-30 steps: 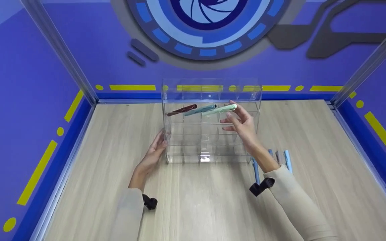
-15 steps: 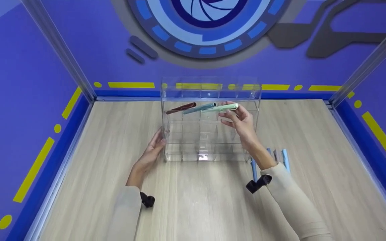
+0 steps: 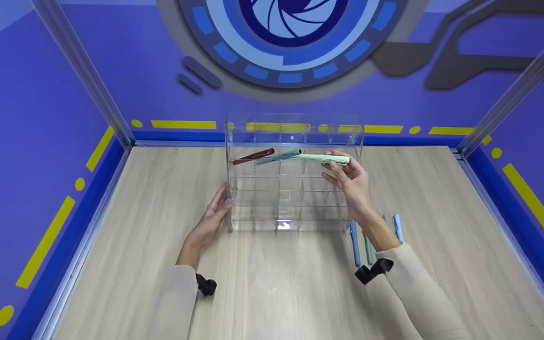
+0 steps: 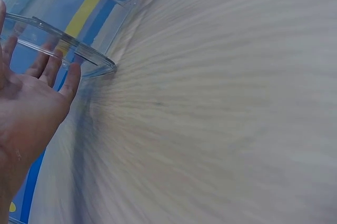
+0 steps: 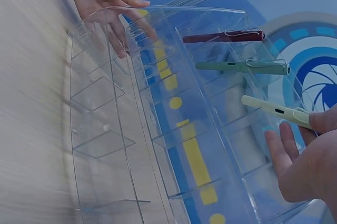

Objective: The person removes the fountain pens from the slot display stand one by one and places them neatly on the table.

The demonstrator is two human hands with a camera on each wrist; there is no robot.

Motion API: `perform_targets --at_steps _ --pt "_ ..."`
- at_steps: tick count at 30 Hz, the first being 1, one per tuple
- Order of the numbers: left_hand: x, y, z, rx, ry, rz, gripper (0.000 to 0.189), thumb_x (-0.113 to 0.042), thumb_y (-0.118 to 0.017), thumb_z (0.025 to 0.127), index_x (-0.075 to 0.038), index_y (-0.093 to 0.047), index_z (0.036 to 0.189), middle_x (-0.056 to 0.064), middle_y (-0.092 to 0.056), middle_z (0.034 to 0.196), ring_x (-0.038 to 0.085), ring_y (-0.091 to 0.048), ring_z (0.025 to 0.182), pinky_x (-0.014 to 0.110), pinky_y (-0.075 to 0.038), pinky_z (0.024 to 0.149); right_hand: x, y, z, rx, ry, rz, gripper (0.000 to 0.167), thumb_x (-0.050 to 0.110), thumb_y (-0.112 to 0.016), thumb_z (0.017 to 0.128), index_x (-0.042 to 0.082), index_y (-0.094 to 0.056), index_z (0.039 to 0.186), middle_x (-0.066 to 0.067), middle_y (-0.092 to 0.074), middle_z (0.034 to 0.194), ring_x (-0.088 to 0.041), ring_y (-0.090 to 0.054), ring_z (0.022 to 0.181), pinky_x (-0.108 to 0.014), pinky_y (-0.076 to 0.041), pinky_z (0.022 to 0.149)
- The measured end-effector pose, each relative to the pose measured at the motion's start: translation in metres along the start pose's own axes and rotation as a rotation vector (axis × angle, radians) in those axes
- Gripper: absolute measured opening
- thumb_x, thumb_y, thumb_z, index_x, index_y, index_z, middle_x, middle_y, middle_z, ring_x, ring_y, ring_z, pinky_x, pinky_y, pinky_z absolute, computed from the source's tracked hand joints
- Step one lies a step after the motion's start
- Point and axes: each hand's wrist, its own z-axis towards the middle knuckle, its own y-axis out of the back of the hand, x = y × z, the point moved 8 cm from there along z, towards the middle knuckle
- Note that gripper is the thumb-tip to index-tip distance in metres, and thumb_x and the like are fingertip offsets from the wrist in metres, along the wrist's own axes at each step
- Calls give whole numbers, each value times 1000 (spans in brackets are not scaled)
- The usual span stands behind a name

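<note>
A clear acrylic rack (image 3: 256, 220) with several compartments stands upright on the table. My left hand (image 3: 209, 219) rests against its left side, fingers fairly straight in the left wrist view. At the upper right of the rack, my right hand (image 3: 357, 186) pinches a light green pen (image 3: 321, 158) by its clip end between thumb and fingers. The other end of this pen points left toward a compartment in the upper row, as the right wrist view also shows. A dark red pen (image 3: 254, 156) and a teal pen (image 3: 279, 157) lie tilted in upper compartments to the left.
Several more pens lie on the table at the right, partly behind my right forearm: a blue pen (image 3: 354, 243), a green one (image 3: 369, 250) and a light blue one (image 3: 398, 228). A blue printed wall (image 3: 168, 106) stands close behind the rack.
My right hand has moved right and slightly toward me with the light green pen, which now lies more level and farther from the teal pen. My left hand stays at the rack's side.
</note>
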Motion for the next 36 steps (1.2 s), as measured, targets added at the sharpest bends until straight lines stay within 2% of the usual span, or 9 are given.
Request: perform_targets --at_steps 9,13,19,24,32,36 --pt "0 0 2 20 -8 9 77 -41 -54 106 -26 -9 166 6 -4 175 25 -1 162 46 -1 133 17 14 -12 -64 50 55 36 7 -58 104 0 -54 139 0 -71 124 -15 -72 107 -35 -61 96" --pt "0 1 1 11 -2 -10 77 -42 -56 105 -27 -11 166 4 -5 175 25 -2 162 47 -1 133 27 22 -16 -66 77 75 37 8 -60 103 1 -55 139 -4 -71 127 -16 -72 107 -36 -61 95" --pt "0 -1 0 33 -16 14 72 -36 -51 108 -26 -9 166 6 -3 174 26 -1 162 47 -3 133 37 38 -23 -77 110 98 38 5 -60 102 -2 -54 139 -4 -72 123 -18 -73 106 -37 -61 94" --pt "-1 -1 1 33 -23 17 72 -36 -50 108 -26 -8 166 6 -3 174 26 0 162 46 -3 133 40 51 -28 -56 117 95 41 1 -59 101 -4 -50 141 -7 -70 126 -18 -71 112 -39 -60 96" --pt "1 1 1 18 -4 -3 73 -36 -53 107 -28 -10 166 4 -2 175 25 1 162 47 -1 132 44 72 -34 -35 130 65 44 -1 -56 102 6 -49 145 -2 -69 124 -13 -70 108 -31 -61 93" --pt "2 1 2 14 11 -7 76 -39 -55 106 -28 -10 166 3 -3 175 25 0 162 46 -2 133 46 82 -36 -36 130 53 48 1 -55 103 10 -45 149 -1 -67 122 -11 -67 109 -29 -60 95"
